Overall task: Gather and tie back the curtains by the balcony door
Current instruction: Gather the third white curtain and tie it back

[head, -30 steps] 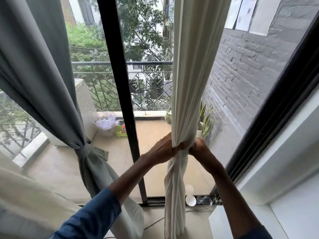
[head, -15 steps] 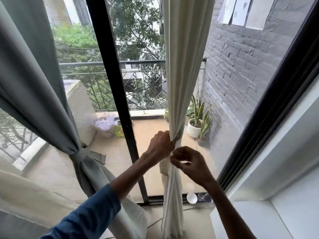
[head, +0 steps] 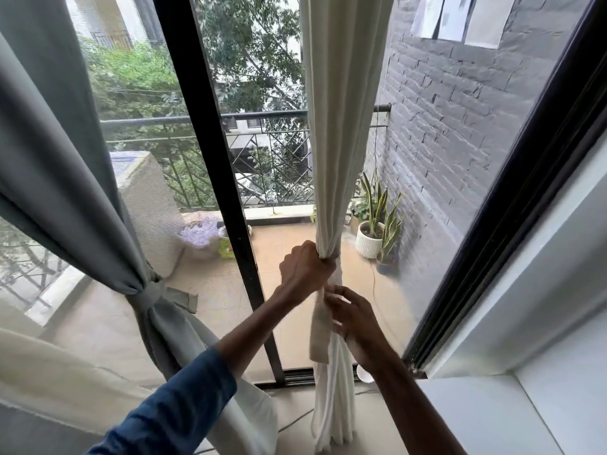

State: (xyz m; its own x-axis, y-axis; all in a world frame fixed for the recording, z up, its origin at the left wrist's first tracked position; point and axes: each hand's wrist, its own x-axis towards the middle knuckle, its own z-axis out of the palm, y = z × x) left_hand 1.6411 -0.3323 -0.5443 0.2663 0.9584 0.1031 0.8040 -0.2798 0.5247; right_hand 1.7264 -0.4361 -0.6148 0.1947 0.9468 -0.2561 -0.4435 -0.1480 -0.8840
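While the left hand (head: pixel 305 269) clamps the cream curtain (head: pixel 341 126) just right of the black door post (head: pixel 210 159), its fingers (head: pixel 323 262) are curled tight round the cloth where the folds narrow to a bunch. This curtain hangs straight down on that side of the post, from the top edge of the view to the floor, and its lower part falls in loose pleats in front of the door's bottom track. A flat beige tie strip (head: pixel 320 333) hangs against the curtain, also right of the post and lower than the gripping hand. The right hand (head: pixel 356 320) is further right of the post and lower again, palm turned toward the curtain, its fingertips (head: pixel 331 292) resting against the upper end of the strip; whether they pinch the strip or only touch it cannot be told. A blue sleeve (head: pixel 177 412) covers the left forearm, which crosses in front of the post's lower part. Left of the post, a grey curtain (head: pixel 49 159) is drawn in at its waist by a knotted grey tie (head: pixel 147 295). Beyond the glass, right of the post, a snake plant in a ribbed white pot (head: pixel 369 241) stands on the balcony floor near the grey brick wall (head: pixel 460 126).
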